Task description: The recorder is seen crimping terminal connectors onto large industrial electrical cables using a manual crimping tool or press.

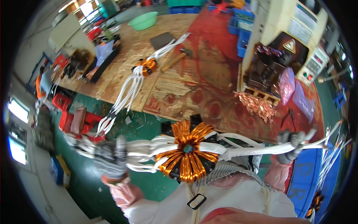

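Observation:
A round coil wound with copper wire (187, 150) hangs in front of my chest, with white sleeved leads running out to both sides. My left hand (111, 156), in a grey knit glove, is closed around the left bundle of white leads (143, 153). My right hand (291, 145), also gloved, grips the right bundle of leads (257, 150) and holds it stretched out. The coil is carried between the two hands, above the green floor.
A wooden workbench (186, 86) ahead holds a second copper coil with long white leads (146, 66), a hammer (178, 59), a dark block (162, 40) and a green basin (143, 20). A machine cabinet (287, 48) stands right, copper scraps (255, 105) beside it. Red bins (76, 119) sit at left.

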A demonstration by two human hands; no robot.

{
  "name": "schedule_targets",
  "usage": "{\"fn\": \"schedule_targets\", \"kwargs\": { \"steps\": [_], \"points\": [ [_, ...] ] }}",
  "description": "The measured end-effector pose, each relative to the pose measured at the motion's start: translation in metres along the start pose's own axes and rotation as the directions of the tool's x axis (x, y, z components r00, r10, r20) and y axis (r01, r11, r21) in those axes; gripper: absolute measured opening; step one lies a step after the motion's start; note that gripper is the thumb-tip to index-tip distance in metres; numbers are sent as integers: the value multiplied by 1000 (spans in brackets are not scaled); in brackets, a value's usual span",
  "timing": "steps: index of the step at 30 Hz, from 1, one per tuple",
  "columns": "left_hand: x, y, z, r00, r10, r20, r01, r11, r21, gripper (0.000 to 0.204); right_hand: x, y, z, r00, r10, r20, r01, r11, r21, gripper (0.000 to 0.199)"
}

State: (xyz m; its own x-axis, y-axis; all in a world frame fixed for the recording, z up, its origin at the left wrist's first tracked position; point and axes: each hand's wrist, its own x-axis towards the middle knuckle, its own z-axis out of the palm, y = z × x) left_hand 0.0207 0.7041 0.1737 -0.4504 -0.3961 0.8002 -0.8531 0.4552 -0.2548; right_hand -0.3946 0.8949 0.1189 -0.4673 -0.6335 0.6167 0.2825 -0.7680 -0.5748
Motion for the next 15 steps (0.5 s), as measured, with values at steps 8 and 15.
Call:
{"fn": "schedule_targets", "kwargs": {
  "steps": [8,15],
  "points": [
    [191,23,85,577,768,279,-797,604,-15,48,-66,33,-9,824,101,-558,-197,974,-115,55],
    [218,83,281,446,775,448,-745,599,-295,34,-26,91,-36,682,177,-710,-319,945,-72,37]
  ]
}}
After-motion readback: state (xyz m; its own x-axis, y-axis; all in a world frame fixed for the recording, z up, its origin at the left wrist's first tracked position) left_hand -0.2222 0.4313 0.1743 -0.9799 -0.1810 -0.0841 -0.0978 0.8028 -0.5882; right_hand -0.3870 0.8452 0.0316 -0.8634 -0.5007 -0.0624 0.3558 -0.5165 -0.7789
